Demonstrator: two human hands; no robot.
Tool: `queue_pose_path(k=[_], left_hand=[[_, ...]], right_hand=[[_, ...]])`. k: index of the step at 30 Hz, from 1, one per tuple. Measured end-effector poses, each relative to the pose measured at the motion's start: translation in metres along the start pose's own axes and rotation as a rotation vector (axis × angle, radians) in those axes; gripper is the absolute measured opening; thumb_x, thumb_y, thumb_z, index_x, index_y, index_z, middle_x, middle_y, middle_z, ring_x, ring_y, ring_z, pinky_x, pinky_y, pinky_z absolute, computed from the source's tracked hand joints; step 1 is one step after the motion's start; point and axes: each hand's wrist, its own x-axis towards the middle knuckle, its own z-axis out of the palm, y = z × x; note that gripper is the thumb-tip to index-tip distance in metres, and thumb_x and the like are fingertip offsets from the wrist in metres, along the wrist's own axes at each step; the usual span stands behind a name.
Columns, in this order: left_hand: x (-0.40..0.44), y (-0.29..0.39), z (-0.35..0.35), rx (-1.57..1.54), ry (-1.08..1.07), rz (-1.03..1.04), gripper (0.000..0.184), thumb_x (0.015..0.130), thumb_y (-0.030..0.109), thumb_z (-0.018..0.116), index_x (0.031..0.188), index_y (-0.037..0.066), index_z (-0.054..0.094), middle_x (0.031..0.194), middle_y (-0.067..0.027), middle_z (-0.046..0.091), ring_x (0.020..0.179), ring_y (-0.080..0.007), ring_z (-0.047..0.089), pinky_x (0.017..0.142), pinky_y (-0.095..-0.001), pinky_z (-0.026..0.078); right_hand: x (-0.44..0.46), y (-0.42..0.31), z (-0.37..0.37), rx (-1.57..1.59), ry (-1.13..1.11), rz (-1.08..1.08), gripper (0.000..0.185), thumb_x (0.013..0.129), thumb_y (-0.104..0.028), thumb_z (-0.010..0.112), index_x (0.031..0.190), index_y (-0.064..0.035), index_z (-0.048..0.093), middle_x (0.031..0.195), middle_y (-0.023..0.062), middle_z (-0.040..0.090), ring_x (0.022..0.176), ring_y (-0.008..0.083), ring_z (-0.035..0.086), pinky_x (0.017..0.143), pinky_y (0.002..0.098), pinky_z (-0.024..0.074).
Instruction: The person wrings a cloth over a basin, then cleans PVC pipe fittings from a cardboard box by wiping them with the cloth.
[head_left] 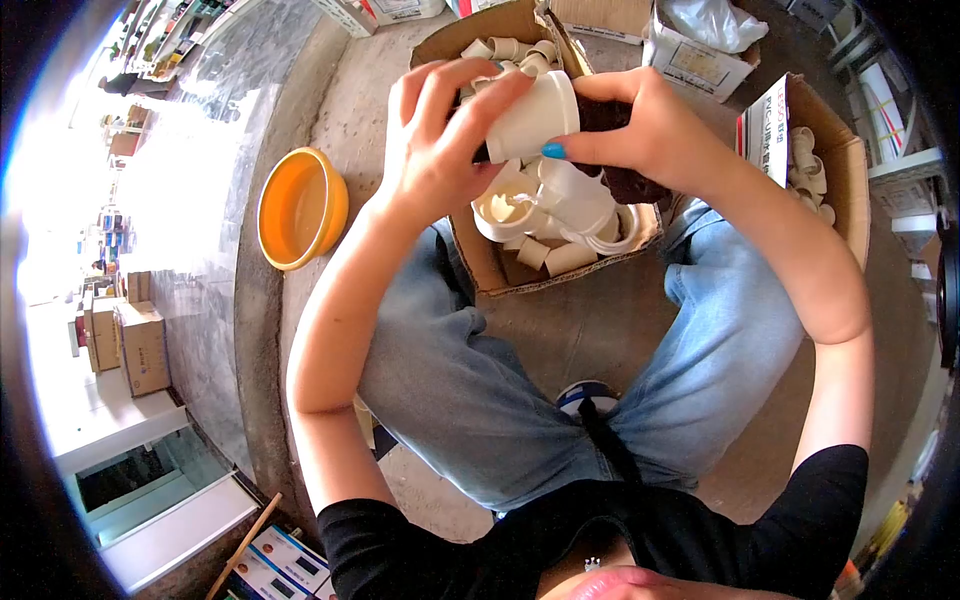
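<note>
White fitting [533, 115] held by curled left fingers [492, 103], pinched together with brown cloth [605, 117] by right fingers [592, 147], box [477, 262] of fittings [569, 258] underneath.

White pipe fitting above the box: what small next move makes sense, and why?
Perhaps turn the white fitting slightly with the left hand, since it wraps one side while the right hand holds a dark cloth-like piece beside the rim; turning could bring another stretch to it.

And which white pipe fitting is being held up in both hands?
The wide white PVC pipe fitting between the left hand and right hand. The other fittings lie in cardboard boxes.
</note>
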Motion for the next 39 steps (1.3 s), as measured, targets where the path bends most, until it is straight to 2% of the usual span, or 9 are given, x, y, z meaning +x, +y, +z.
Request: queue_pose_path(k=[3, 5, 9, 11, 19, 24, 27, 30, 39], left_hand=[[-0.005, -0.005, 0.004, -0.703, -0.156, -0.309, 0.085, 0.055, 0.012, 0.080, 0.127, 0.006, 0.037, 0.120, -0.0108, 0.046, 0.110, -0.0280, 0.045, 0.094, -0.0379, 0.036], [-0.007, -0.010, -0.002, -0.924, -0.379, -0.403, 0.086, 0.056, 0.014, 0.080, 0.129, 0.004, 0.035, 0.122, -0.0108, 0.046, 0.112, -0.0234, 0.045, 0.097, -0.0349, 0.034], [-0.006, -0.008, -0.003, -1.301, -0.381, -0.619, 0.077, 0.062, 0.024, 0.077, 0.124, 0.001, 0.039, 0.114, -0.0101, 0.051, 0.108, -0.0182, 0.047, 0.094, -0.0324, 0.035], [-0.005, -0.007, -0.004, -1.069, -0.378, -0.598, 0.064, 0.064, 0.025, 0.076, 0.116, 0.000, 0.047, 0.104, -0.0092, 0.054, 0.100, -0.0173, 0.051, 0.088, -0.0310, 0.038], [-0.002, 0.009, 0.004, -0.422, -0.169, -0.422, 0.053, 0.058, 0.019, 0.078, 0.102, 0.003, 0.054, 0.091, -0.0108, 0.053, 0.084, -0.0274, 0.055, 0.073, -0.0339, 0.046], [-0.004, 0.015, 0.004, -0.144, -0.123, -0.184, 0.058, 0.055, 0.014, 0.078, 0.107, 0.006, 0.053, 0.099, -0.0105, 0.051, 0.092, -0.0275, 0.053, 0.081, -0.0381, 0.044], [-0.004, 0.012, 0.002, 0.042, -0.064, 0.022, 0.063, 0.051, 0.011, 0.076, 0.110, 0.008, 0.053, 0.102, -0.0096, 0.050, 0.093, -0.0267, 0.052, 0.088, -0.0458, 0.040], [-0.006, 0.010, 0.001, 0.077, -0.012, 0.089, 0.072, 0.051, 0.013, 0.076, 0.117, 0.011, 0.049, 0.104, -0.0082, 0.049, 0.094, -0.0261, 0.051, 0.092, -0.0454, 0.037], [-0.005, -0.003, -0.002, -1.192, -0.283, -0.645, 0.092, 0.060, 0.039, 0.078, 0.130, 0.001, 0.032, 0.123, -0.0123, 0.044, 0.114, -0.0194, 0.042, 0.097, -0.0328, 0.031]], right_hand=[[-0.005, 0.004, 0.003, -0.624, 0.151, -0.559, 0.031, 0.062, -0.017, 0.071, 0.091, -0.0068, 0.064, 0.089, 0.0079, 0.061, 0.081, 0.0244, 0.059, 0.067, 0.0320, 0.0491], [-0.006, 0.005, 0.000, -0.861, 0.174, -0.755, 0.026, 0.063, -0.018, 0.067, 0.087, -0.0103, 0.063, 0.093, 0.0030, 0.059, 0.081, 0.0177, 0.057, 0.064, 0.0301, 0.0504], [-0.005, 0.010, -0.006, -1.140, 0.186, -0.938, 0.024, 0.062, -0.015, 0.061, 0.086, -0.0123, 0.063, 0.094, -0.0007, 0.059, 0.079, 0.0125, 0.055, 0.059, 0.0253, 0.0505], [-0.005, 0.013, -0.005, -1.149, 0.176, -0.981, 0.025, 0.057, -0.011, 0.060, 0.082, -0.0086, 0.064, 0.093, 0.0009, 0.059, 0.078, 0.0124, 0.056, 0.055, 0.0257, 0.0501], [0.002, 0.024, 0.002, -0.526, 0.109, -0.419, 0.035, 0.059, -0.005, 0.065, 0.094, -0.0025, 0.062, 0.093, 0.0112, 0.061, 0.083, 0.0348, 0.057, 0.073, 0.0357, 0.0487], [0.004, 0.008, -0.011, 0.032, -0.196, 0.173, 0.036, 0.066, -0.012, 0.068, 0.098, 0.0033, 0.061, 0.084, 0.0049, 0.063, 0.071, 0.0084, 0.057, 0.067, 0.0237, 0.0471], [0.000, 0.003, -0.008, 0.360, -0.161, 0.328, 0.036, 0.066, -0.014, 0.068, 0.098, 0.0020, 0.061, 0.081, 0.0042, 0.063, 0.071, 0.0092, 0.058, 0.066, 0.0236, 0.0475], [-0.003, -0.001, -0.010, 0.327, -0.161, 0.305, 0.036, 0.068, -0.016, 0.068, 0.099, 0.0016, 0.061, 0.079, 0.0050, 0.063, 0.071, 0.0093, 0.057, 0.066, 0.0237, 0.0473], [-0.007, 0.003, -0.004, -0.343, 0.139, -0.299, 0.033, 0.065, -0.015, 0.068, 0.092, 0.0011, 0.061, 0.081, 0.0134, 0.063, 0.073, 0.0241, 0.060, 0.069, 0.0315, 0.0469]])
